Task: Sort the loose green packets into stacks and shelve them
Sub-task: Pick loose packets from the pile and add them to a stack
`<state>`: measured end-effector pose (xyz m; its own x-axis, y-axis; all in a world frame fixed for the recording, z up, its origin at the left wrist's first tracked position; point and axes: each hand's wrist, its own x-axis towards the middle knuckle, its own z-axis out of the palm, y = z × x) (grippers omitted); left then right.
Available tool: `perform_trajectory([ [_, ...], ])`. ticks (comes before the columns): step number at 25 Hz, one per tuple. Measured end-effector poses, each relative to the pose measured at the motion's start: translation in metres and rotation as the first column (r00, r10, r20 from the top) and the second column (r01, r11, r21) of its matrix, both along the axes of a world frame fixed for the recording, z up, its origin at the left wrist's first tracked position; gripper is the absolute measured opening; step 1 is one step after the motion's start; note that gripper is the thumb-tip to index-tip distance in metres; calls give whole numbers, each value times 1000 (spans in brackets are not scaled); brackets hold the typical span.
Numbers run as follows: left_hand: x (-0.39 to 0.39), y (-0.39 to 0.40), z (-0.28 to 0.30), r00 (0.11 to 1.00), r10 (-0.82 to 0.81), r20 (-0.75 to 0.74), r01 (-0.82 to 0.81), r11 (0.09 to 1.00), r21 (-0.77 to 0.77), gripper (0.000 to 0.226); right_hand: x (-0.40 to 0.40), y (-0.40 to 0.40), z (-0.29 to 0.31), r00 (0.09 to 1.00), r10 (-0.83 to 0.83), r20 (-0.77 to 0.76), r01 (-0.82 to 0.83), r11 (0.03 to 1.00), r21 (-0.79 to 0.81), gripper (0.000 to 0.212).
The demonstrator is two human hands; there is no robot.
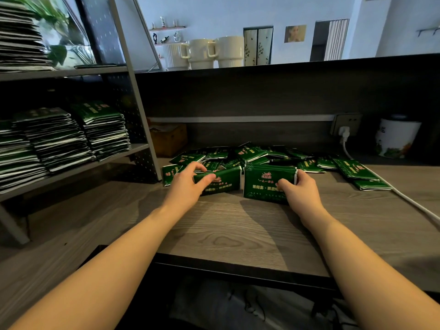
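Observation:
Several loose green packets (pixel 252 153) lie scattered across the back of the wooden desk (pixel 228 229). My left hand (pixel 188 184) grips one green packet (pixel 223 181) by its left end, tilted on the desk. My right hand (pixel 300 189) holds a small stack of green packets (pixel 264 184) standing on edge, thumb on the front and fingers at its right end. The two bundles sit side by side, nearly touching. Finished stacks of packets (pixel 78 134) fill the metal shelf (pixel 133 150) on the left.
A white power cable (pixel 404 196) runs from a wall socket (pixel 345 125) across the right of the desk. A white jar (pixel 395 139) stands at the back right, a wooden box (pixel 169 139) behind the pile. Three mugs (pixel 207 53) stand on the ledge above.

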<state>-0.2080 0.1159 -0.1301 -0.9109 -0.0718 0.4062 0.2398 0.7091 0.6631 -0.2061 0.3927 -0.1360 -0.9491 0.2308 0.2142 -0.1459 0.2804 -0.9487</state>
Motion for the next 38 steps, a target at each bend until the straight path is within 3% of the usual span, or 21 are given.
perform_trajectory([
  [3,-5,1,4,997,-15,70,9,996,86,25,0,-1,0,1000,3,0,-3,1000,-31,18],
  [5,-10,3,4,994,-52,100,18,948,318,16,0,-2,2,1000,-20,1,20,992,-122,14],
  [7,-13,7,3,992,-40,117,-23,868,496,21,-1,1,4,998,-66,-12,61,967,-248,12],
  [9,-17,14,1,989,-5,150,-77,840,537,19,-2,4,8,996,-90,-15,80,933,-351,12],
  [11,-15,26,2,981,-47,191,-74,810,581,18,-3,2,7,1000,-4,-1,4,908,-418,8],
  [14,-23,44,2,942,-204,266,-46,706,706,59,-2,-8,1,988,154,-3,-151,962,-227,12],
  [18,-23,69,7,944,-238,228,-48,585,810,68,-7,-6,-6,989,150,-8,-151,988,-39,15],
  [21,-18,84,-1,949,-211,235,-52,629,776,60,-8,-5,-7,989,148,5,-148,988,-48,19],
  [24,-16,81,-7,951,-262,161,37,618,786,48,-8,-6,-7,990,132,-47,-135,988,-72,22],
  [26,-10,81,-5,922,-354,156,110,626,772,59,-7,-7,-6,991,132,-25,-133,989,-68,22],
  [28,-4,83,-6,890,-405,208,163,709,686,73,-6,-8,-6,991,135,-1,-135,987,-85,32],
  [31,-7,86,-13,904,-363,226,206,833,514,41,-3,-9,-4,995,90,-32,-93,986,-136,40],
  [33,-4,88,-11,908,-352,225,195,832,519,36,-4,-8,-2,995,92,-24,-95,979,-179,42],
  [38,1,100,-5,890,-377,255,177,803,568,35,-1,-10,-2,995,98,1,-97,990,-105,33],
])
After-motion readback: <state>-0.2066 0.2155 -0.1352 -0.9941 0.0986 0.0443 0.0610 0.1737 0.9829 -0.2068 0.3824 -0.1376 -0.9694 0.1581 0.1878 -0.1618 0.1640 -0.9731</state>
